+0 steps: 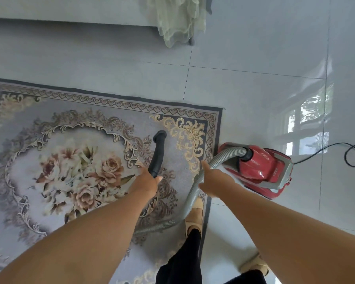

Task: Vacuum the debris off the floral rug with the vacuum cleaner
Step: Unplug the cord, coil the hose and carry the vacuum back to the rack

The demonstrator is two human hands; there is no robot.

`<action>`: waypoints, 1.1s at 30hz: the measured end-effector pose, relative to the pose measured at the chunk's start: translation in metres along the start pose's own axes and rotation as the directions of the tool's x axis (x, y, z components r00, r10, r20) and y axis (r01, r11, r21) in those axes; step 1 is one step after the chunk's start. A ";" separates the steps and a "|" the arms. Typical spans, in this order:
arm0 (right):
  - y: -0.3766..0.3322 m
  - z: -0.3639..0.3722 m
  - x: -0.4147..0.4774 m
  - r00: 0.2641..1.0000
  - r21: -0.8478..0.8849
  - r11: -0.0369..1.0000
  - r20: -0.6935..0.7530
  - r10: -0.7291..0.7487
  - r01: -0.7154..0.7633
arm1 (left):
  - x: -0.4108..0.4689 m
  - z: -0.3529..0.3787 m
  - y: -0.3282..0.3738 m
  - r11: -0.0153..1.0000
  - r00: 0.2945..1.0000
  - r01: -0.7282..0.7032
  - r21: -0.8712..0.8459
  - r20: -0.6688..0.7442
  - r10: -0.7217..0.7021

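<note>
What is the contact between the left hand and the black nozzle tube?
Touching. Head view: the left hand curls round the near end of the black nozzle tube.

The glossy white tiled floor (254,58) carries a floral rug (80,152), lying flat. Just beside the rug's right edge, a red canister vacuum cleaner (262,165) sits on the tiles. Farther right, a black power cord (353,154) loops. A beige shoe (254,263) stands near the rug's right edge.
</note>
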State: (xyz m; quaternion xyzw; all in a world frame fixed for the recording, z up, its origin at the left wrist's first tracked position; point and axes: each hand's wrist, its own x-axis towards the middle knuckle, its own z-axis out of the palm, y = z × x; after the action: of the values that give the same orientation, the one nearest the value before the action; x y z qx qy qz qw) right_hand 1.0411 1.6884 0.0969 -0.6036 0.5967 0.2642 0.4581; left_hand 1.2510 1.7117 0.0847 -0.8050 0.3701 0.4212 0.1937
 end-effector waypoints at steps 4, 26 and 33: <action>-0.002 -0.009 -0.013 1.000 0.005 1.000 -0.014 -0.004 0.004 | -0.007 -0.008 -0.006 0.991 0.996 0.086 0.100 -0.024 -0.084; 0.062 -0.112 -0.236 0.963 0.067 0.998 -0.268 0.021 -0.003 | -0.226 -0.092 0.078 0.953 0.957 -0.281 0.112 -0.045 0.288; 0.099 -0.138 -0.334 0.951 0.150 0.988 -0.297 0.089 -0.046 | -0.307 -0.095 0.109 0.937 0.936 -0.348 0.020 -0.050 0.349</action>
State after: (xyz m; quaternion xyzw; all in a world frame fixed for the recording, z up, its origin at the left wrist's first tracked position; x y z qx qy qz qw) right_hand 0.8646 1.7412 0.4235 -0.5822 0.6972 0.1413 0.3937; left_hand 1.1055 1.7143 0.3915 -0.7364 0.5141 0.4257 0.1104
